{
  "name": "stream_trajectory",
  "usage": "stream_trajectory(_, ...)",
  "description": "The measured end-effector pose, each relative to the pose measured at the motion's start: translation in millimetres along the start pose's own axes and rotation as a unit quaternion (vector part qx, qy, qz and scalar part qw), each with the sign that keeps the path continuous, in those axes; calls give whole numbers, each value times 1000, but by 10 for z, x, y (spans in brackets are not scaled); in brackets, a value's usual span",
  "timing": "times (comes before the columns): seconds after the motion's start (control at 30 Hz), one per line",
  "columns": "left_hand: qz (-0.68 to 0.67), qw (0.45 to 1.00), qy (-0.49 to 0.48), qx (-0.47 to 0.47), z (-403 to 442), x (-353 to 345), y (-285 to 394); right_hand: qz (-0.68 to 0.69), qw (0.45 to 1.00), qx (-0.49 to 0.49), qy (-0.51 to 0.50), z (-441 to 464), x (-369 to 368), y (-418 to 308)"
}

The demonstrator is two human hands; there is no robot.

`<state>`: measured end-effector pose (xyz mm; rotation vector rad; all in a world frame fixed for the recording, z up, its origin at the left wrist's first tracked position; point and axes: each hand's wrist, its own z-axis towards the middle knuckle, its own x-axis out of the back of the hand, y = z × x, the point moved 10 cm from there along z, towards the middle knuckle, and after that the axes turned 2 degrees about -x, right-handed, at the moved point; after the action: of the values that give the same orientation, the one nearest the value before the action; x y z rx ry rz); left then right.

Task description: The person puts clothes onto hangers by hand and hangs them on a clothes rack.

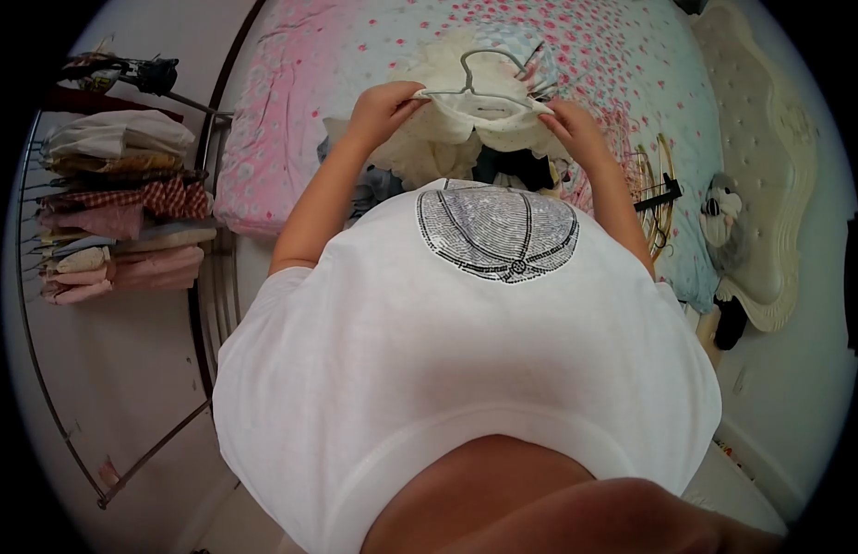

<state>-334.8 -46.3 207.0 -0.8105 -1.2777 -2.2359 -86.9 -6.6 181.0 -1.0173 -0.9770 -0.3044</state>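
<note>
A cream garment with ruffled, frilly parts point(447, 127) hangs on a grey clothes hanger point(468, 90) over the bed. My left hand point(384, 109) pinches one shoulder of it at the hanger's left end. At the opposite end, my right hand point(576, 131) grips the other shoulder, thumb and fingers closed on the cloth. The hanger's hook points away from me. Below the collar, the garment's lower part is mostly hidden behind my white T-shirt point(466, 351). Dark and grey clothes point(378, 189) lie on the bed around it.
The bed point(300, 111) has a pink and pale floral cover. Several gold and black hangers point(660, 189) lie at its right, near a plush toy point(721, 210) and the padded headboard point(756, 138). A clothes rack point(27, 314) with hanging garments point(124, 208) stands at left.
</note>
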Motion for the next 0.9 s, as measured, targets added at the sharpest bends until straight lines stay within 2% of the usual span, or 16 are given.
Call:
stream_trajectory(0.1, -17, 999, 26, -19, 31, 45, 44, 46, 996, -54, 59, -93, 49, 65)
stream_trajectory(0.2, 30, 999, 31, -21, 69, 56, -1, 68, 988, -66, 120, -131, 138, -3)
stream_trajectory(0.3, 110, 994, -18, -21, 45, -30, -169, 64, 981, -101, 154, -195, 152, 127)
stream_trajectory(0.4, 86, 996, -22, -1, 4, -90, -250, 102, 974, -107, 172, -225, 139, 182)
stream_trajectory(0.5, 77, 997, -4, -3, -18, -72, -227, 97, 958, 7, 268, -258, 237, 87)
stream_trajectory(0.6, 68, 997, 12, -14, -17, -69, -178, 257, 920, -48, 291, -310, 243, 104)
stream_trajectory(0.7, 94, 995, 20, 3, -16, -68, -142, 141, 944, -13, 298, -324, 247, 48)
stream_trajectory(0.8, 122, 991, 51, -25, 0, 29, -14, -89, 969, 51, 224, -292, 176, -197)
stream_trajectory(0.9, 122, 991, 44, -39, 17, 48, 3, -76, 952, 10, 297, -374, 308, -178)
